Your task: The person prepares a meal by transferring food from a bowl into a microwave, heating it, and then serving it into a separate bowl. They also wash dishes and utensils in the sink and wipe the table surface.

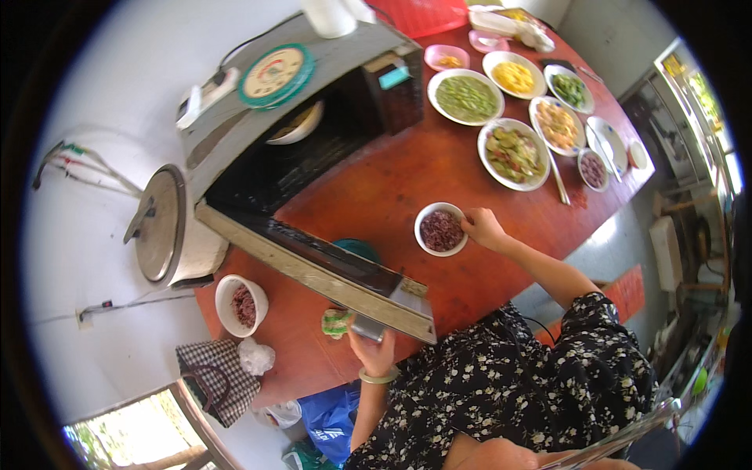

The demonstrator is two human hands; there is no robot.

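My right hand pinches the rim of a white bowl filled with purple-brown cooked rice. Whether that bowl rests on the table or hangs just above it, I cannot tell. With my left hand I grip a silvery handle on the outer side of the microwave door, near its free end. The door stands open between my two hands. Inside the microwave oven is a pale bowl with food, partly hidden by the top edge.
Several dishes of food, such as sliced vegetables and yellow food, stand at the table's far right. A lidded pot, a white tub of rice and a checked bag are left. A dial scale lies atop the microwave.
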